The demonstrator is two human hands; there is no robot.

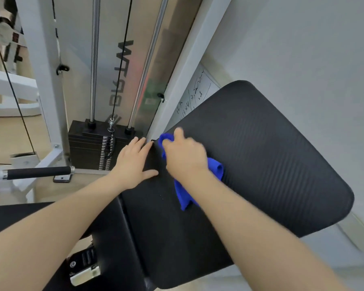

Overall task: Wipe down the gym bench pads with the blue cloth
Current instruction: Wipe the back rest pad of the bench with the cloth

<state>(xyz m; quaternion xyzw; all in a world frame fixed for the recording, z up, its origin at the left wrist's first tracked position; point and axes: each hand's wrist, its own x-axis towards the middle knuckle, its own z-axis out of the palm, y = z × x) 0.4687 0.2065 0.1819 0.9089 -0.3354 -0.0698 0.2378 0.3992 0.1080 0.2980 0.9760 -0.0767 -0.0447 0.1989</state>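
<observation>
A large black ribbed bench pad (261, 164) fills the centre and right of the head view. My right hand (185, 156) grips a crumpled blue cloth (184, 192) and presses it on the pad near its far left corner; the cloth trails out under my wrist. My left hand (132, 162) lies flat with straight fingers on the pad's left edge, just left of the cloth. A second black pad (51, 215) lies at the lower left, partly behind my left forearm.
A black weight stack (88, 143) with chrome guide rods and a cable stands just beyond my left hand. A white machine frame (44, 80) rises at the left, with a black-gripped bar (36, 172) sticking out. A white wall is at the right.
</observation>
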